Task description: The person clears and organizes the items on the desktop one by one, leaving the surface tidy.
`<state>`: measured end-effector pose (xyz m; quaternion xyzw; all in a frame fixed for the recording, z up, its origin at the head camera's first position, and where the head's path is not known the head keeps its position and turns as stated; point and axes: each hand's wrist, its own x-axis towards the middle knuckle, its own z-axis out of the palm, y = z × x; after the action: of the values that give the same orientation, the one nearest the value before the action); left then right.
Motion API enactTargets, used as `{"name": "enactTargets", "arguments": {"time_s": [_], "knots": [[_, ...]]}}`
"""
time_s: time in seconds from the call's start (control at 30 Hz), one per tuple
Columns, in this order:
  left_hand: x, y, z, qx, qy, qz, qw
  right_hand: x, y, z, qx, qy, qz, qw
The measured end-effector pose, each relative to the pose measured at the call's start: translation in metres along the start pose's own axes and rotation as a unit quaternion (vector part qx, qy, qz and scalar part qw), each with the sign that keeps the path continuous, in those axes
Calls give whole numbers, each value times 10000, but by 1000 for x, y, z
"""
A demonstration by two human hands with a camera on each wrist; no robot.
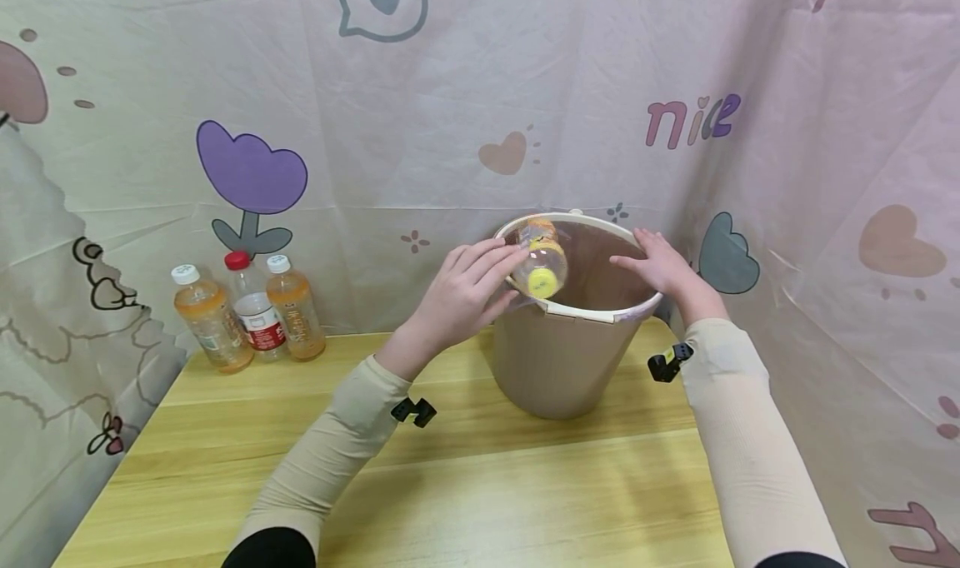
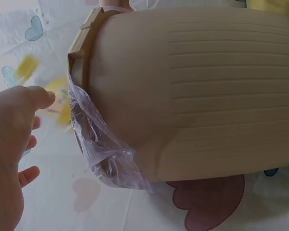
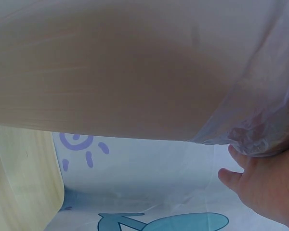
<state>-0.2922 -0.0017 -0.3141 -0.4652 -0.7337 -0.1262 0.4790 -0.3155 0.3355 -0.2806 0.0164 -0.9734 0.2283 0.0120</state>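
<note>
A beige trash bin (image 1: 558,360) with a thin clear liner (image 2: 106,154) over its rim stands on the wooden table. At the bin's mouth, a clear plastic bottle (image 1: 543,261) with a yellow cap and an orange label tips cap-first toward me. My left hand (image 1: 468,289) is beside it with fingers extended. In the left wrist view the bottle (image 2: 58,98) is blurred beyond the loose fingers and thumb. On the bin's right rim rests my right hand (image 1: 667,270), fingers spread out. The right wrist view has that hand (image 3: 265,185) at the liner's edge.
Three more bottles stand together at the table's back left: a white-capped orange one (image 1: 213,322), a red-capped one (image 1: 258,310) and another white-capped orange one (image 1: 295,310). A printed cloth (image 1: 420,135) hangs behind the table (image 1: 465,501) and along its right side.
</note>
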Motion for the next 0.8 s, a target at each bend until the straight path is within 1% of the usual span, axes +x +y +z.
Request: {"name": "enactTargets", "arguments": {"time_s": [0.1, 0.2, 0.33, 0.5, 0.8], "knots": [[-2, 1, 3, 26, -109, 217, 9997, 0, 0, 0, -39, -1, -17, 10000], [-5, 3, 4, -20, -261, 310, 9992, 0, 0, 0, 4, -1, 4, 10000], [-8, 4, 6, -107, -370, 255, 9989, 0, -1, 0, 69, -18, 38, 10000], [-12, 6, 5, -127, -376, 240, 9989, 0, 0, 0, 72, -34, 36, 10000], [-24, 5, 0, -23, -500, 119, 9987, -1, 1, 0, 74, -52, 31, 10000]]}}
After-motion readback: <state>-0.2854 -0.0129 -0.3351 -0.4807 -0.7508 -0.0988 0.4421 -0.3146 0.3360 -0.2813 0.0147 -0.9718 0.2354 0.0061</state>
